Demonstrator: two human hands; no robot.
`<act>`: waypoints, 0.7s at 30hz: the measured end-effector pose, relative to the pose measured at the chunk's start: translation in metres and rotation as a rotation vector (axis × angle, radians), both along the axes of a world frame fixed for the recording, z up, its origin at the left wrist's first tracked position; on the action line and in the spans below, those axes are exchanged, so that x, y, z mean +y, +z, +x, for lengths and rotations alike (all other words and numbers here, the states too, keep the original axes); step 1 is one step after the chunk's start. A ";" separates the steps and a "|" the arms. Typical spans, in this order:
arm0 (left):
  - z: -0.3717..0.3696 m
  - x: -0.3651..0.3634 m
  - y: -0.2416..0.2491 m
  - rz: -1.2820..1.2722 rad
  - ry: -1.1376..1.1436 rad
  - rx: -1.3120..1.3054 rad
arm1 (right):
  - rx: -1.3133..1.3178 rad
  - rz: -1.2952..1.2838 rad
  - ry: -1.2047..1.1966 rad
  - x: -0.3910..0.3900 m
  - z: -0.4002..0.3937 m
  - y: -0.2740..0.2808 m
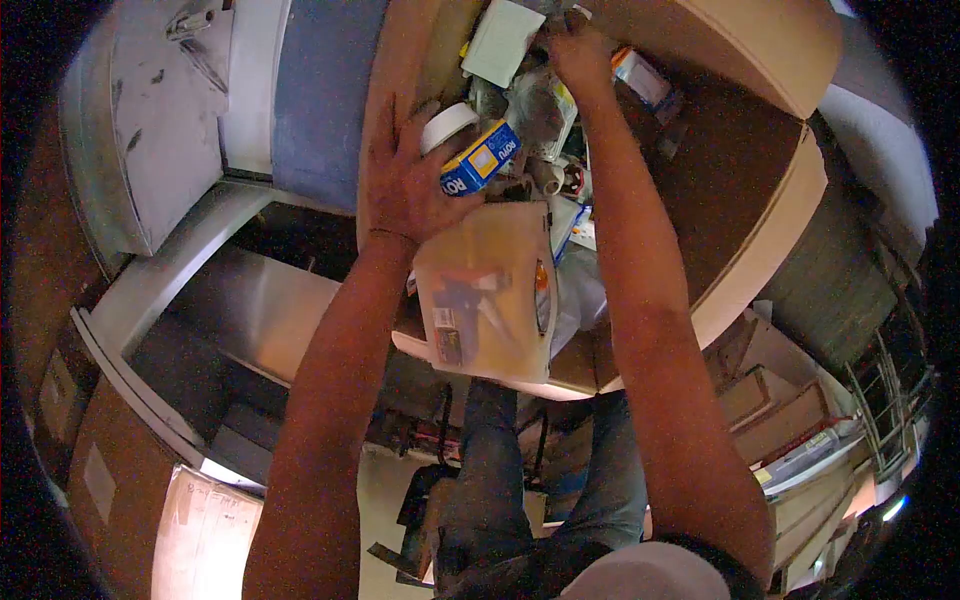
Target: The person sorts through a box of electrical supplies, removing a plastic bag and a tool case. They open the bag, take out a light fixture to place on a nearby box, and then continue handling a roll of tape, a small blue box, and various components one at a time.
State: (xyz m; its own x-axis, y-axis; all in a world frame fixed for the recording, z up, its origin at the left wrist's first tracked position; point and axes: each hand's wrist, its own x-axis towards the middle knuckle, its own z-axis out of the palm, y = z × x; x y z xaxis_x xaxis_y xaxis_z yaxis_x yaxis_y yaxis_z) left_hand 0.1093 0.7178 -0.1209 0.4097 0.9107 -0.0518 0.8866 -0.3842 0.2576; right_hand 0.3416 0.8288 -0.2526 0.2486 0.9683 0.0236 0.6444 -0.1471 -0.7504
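Hands deep in a cluttered cardboard box (745, 250). Left hand (405, 180) clamped on a blue and yellow carton (482, 158) near the box's left wall, white roll (447, 125) just above the carton, touching the fingers. Right hand (580, 55) reaching to the box's far end among packets, fingers buried there, grip impossible to judge. Clear plastic package (490, 290) lying at the box's near edge, just below the carton. White card (500, 42) beside the right hand.
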 end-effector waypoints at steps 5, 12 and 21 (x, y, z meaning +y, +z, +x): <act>-0.001 0.002 0.003 -0.008 -0.034 0.010 | -0.189 -0.048 0.051 0.017 -0.006 -0.036; 0.000 0.006 0.007 -0.021 -0.064 0.012 | -0.144 -0.110 0.084 0.015 0.000 -0.033; 0.008 0.009 0.016 0.022 -0.115 0.003 | 0.067 0.092 -0.144 -0.045 -0.008 0.010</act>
State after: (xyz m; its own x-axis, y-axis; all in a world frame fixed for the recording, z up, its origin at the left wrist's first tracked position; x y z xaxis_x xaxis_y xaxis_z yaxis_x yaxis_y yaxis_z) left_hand 0.1175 0.7264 -0.1052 0.5116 0.8586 -0.0335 0.8369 -0.4892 0.2455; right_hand 0.3337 0.7834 -0.2421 0.3890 0.9170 0.0889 0.5700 -0.1637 -0.8052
